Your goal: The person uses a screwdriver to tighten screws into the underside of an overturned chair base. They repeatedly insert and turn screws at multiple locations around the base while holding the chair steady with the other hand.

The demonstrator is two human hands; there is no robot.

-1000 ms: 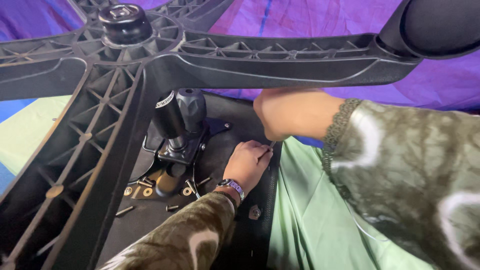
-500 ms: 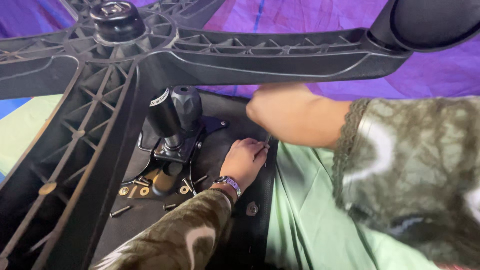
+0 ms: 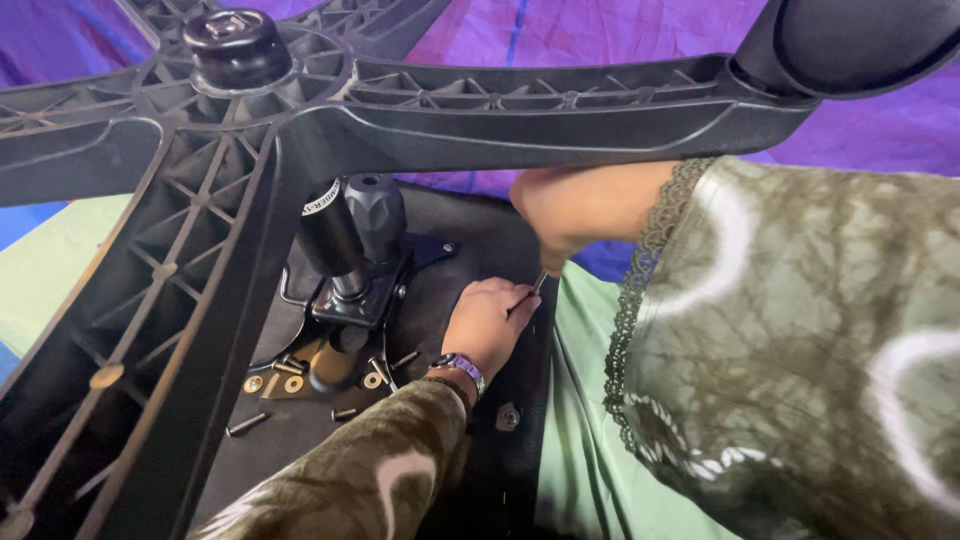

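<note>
Since the earlier frame your view has tipped down a little, so the hub (image 3: 237, 45) of the chair base (image 3: 200, 210) sits nearer the top edge; your hands have barely shifted. Your right hand (image 3: 565, 215) comes in under one arm of the base, closed in a fist around the top of a thin metal tool (image 3: 538, 283), which stands nearly upright. Your left hand (image 3: 487, 325) rests on the black seat underside (image 3: 470, 240), its fingers curled narrowly about the tool's lower end, right at the seat's edge beside the green cloth (image 3: 575, 420). You cannot see the tool's tip; the fingers hide it. Left of that hand stands the black seat mechanism (image 3: 350, 290) with its two knobbed levers (image 3: 350, 220). Loose bolts (image 3: 247, 424) and washers (image 3: 372, 380) lie scattered on the seat around the mechanism's foot. A purple sheet (image 3: 880, 130) lies behind the base.
</note>
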